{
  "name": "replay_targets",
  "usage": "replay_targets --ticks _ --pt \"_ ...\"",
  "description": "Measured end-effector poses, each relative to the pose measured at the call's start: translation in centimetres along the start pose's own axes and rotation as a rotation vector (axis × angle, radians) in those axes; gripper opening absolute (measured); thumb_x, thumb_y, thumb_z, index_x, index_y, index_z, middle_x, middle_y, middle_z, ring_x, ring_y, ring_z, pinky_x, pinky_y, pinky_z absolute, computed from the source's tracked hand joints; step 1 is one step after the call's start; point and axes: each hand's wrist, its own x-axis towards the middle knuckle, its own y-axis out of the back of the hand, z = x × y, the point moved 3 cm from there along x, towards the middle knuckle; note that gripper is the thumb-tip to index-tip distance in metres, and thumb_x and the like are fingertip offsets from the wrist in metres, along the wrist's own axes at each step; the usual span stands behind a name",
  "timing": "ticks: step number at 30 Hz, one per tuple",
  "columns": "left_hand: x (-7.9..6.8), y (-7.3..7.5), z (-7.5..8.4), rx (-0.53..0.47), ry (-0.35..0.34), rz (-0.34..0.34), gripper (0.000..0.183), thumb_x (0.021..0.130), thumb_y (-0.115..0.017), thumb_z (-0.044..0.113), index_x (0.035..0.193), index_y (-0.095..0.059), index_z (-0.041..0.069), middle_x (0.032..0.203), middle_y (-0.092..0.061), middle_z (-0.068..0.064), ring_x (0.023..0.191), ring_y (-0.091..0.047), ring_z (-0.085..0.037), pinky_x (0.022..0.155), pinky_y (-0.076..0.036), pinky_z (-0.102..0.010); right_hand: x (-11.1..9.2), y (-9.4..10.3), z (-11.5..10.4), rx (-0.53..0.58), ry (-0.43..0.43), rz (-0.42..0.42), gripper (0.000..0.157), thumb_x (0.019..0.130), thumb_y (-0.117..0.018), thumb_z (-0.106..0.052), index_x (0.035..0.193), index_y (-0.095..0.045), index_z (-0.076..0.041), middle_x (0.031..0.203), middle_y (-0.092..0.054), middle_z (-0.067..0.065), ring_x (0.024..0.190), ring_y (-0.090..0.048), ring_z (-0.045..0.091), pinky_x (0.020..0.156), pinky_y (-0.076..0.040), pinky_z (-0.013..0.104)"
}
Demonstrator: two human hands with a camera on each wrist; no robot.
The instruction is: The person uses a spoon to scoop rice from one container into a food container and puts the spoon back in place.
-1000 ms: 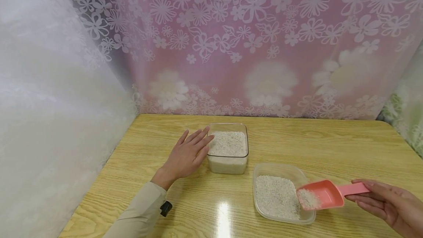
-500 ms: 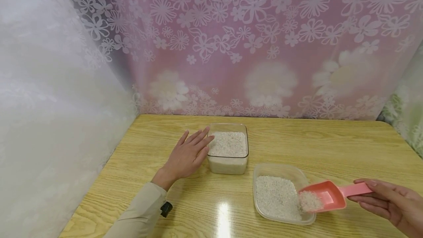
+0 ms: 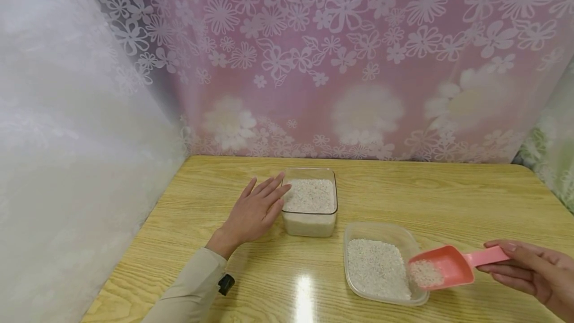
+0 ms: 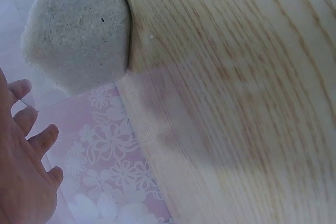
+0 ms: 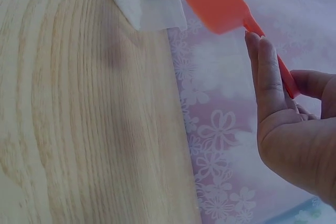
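My right hand (image 3: 533,268) holds a pink scoop (image 3: 456,268) by its handle, thumb on top and fingers beneath. Some white rice lies toward the scoop's front lip, which overlaps the right side of a clear plastic container (image 3: 385,228). That container has rice (image 3: 376,268) in it, heaped toward its left. In the right wrist view the scoop (image 5: 215,3) is above the table. My left hand (image 3: 255,213) rests with its fingers spread at the left rim of a clear dark-rimmed square container (image 3: 309,226). Rice (image 3: 309,196) fills much of this one; in the left wrist view it shows through the wall.
Both containers stand on a wood-grain table (image 3: 215,293). A pink flowered curtain (image 3: 314,64) hangs behind the table's back edge, and a whitish sheet (image 3: 80,138) hangs along the left side.
The right hand and scoop have moved slightly to the right. Rice in the scoop has shifted a little. My left hand and both containers stay where they were.
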Motion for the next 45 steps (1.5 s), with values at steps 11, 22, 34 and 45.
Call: replay_targets --ticks 11,22,34,45 --pt "0.0 -0.1 0.0 -0.004 -0.007 -0.002 0.047 0.105 -0.026 0.040 0.146 -0.043 0.023 0.156 -0.023 0.003 0.139 -0.028 -0.018 0.114 -0.010 -0.048 0.3 0.6 -0.1 0.022 -0.005 -0.078 0.052 0.107 -0.021 -0.010 0.115 -0.070 -0.023 0.107 -0.070 0.009 0.102 -0.065 0.028 0.089 -0.049 0.038" --pt "0.0 -0.1 0.0 -0.005 -0.003 0.001 0.044 0.105 -0.032 0.036 0.146 -0.044 0.023 0.156 -0.025 0.001 0.139 -0.029 -0.018 0.114 -0.011 -0.049 0.7 -1.6 -1.5 0.007 0.063 -0.056 0.051 0.107 -0.023 -0.007 0.112 -0.071 -0.019 0.104 -0.070 0.007 0.095 -0.068 0.025 0.083 -0.052 0.035" --pt "0.0 -0.1 0.0 -0.001 0.014 -0.013 0.047 0.105 -0.025 0.040 0.146 -0.043 0.025 0.156 -0.024 0.003 0.139 -0.028 -0.015 0.114 -0.010 -0.047 1.7 -1.9 -2.2 0.025 0.111 -0.040 0.046 0.106 -0.026 -0.006 0.115 -0.071 -0.014 0.106 -0.070 0.011 0.098 -0.067 0.026 0.082 -0.053 0.036" --pt "0.0 -0.1 0.0 -0.005 0.009 -0.008 0.046 0.105 -0.029 0.038 0.146 -0.043 0.024 0.156 -0.025 0.001 0.139 -0.027 -0.016 0.114 -0.010 -0.047 2.1 -2.9 -2.8 -0.133 0.098 0.144 0.037 0.105 -0.037 -0.010 0.106 -0.072 -0.022 0.099 -0.072 0.005 0.090 -0.069 0.021 0.076 -0.055 0.034"
